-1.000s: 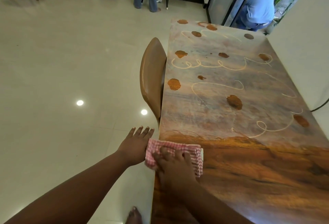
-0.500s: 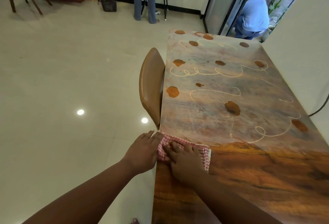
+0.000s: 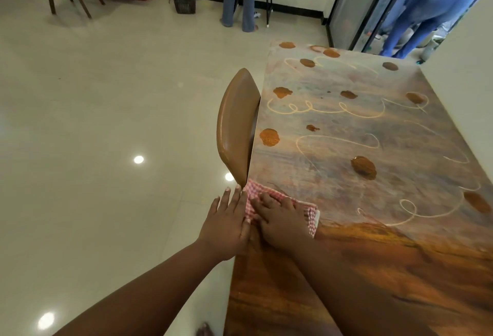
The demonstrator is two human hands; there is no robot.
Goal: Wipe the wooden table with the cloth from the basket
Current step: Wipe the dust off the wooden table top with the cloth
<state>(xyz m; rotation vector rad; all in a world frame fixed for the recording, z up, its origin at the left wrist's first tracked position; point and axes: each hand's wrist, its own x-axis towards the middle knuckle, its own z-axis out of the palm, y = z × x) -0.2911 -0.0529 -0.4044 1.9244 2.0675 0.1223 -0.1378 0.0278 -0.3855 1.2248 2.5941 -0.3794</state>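
Now right hand [image 3: 281,222] lies flat w/ straight fingers on cloth [image 3: 306,214], hiding most of it, at table [image 3: 373,269] edge; left hand [image 3: 226,226] open, touching cloth's left side.

You are looking at a pink-and-white checked cloth [image 3: 306,209] on a warm brown, streaky-grained wooden table [image 3: 400,269], hazed grey toward twelve o'clock, showing orange-brown blotches [image 3: 269,137] and pale looping lines [image 3: 325,111]. At ten o'clock, a tan chair back [image 3: 236,127] is standing against glossy cream floor tiles [image 3: 93,122].
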